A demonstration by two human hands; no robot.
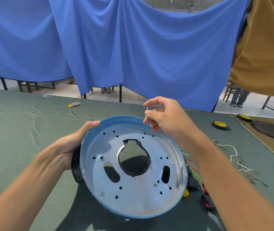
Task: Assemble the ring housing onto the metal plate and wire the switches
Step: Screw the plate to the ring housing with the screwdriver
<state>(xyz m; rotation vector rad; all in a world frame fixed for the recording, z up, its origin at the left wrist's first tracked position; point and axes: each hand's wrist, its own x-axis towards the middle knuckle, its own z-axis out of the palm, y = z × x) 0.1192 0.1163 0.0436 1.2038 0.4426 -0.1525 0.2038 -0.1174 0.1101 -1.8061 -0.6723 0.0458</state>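
A round metal plate point(133, 194) with a blue rim, a large centre hole and several small holes is held tilted above the table. My left hand point(71, 144) grips its left edge, thumb on the rim, together with the black ring housing point(76, 169) that shows behind the plate. My right hand point(164, 114) hovers over the plate's far rim and pinches a small metal screw point(147, 110) between thumb and forefinger. A screw head point(102, 194) sits in a hole near the plate's lower left.
Red and black switches point(207, 197) with red, yellow and white wires point(232, 155) lie at the right under my forearm. Tape rolls point(220, 125) and black housings point(272, 130) are at the far right. A small grey and yellow object point(74, 104) lies far back. Blue curtains hang behind.
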